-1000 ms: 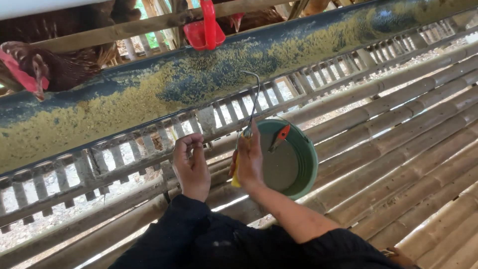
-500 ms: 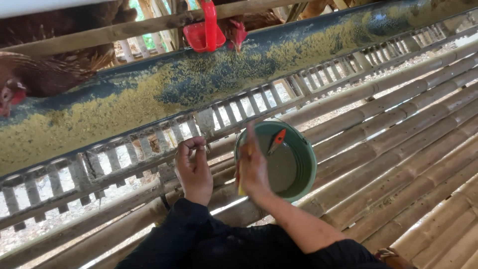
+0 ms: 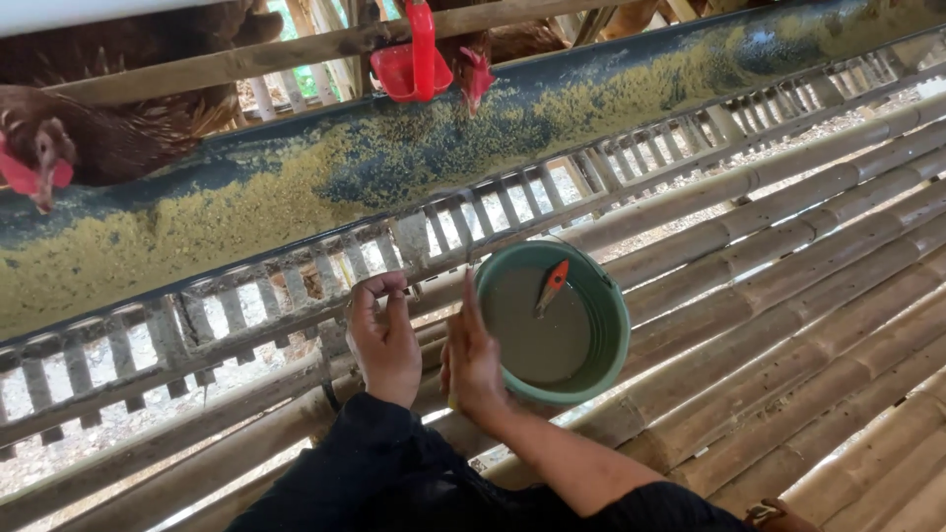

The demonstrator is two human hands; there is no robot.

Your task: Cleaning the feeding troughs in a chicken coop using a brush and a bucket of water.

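Left hand (image 3: 382, 340) pinched something small, too small to identify, against the cage slats (image 3: 296, 286). Right hand (image 3: 473, 360) flat, open, empty, beside green bucket (image 3: 611, 325) holding orange-handled tool (image 3: 552, 286).

Count on inspection: two hands, the left hand (image 3: 384, 340) and the right hand (image 3: 473, 360). One green bowl (image 3: 601, 340), holding one orange-handled tool (image 3: 552, 286). One red drinker cup (image 3: 409, 64). Two hens: one (image 3: 94, 143) at left, one (image 3: 493, 49) behind the drinker. One feed trough (image 3: 296, 197).
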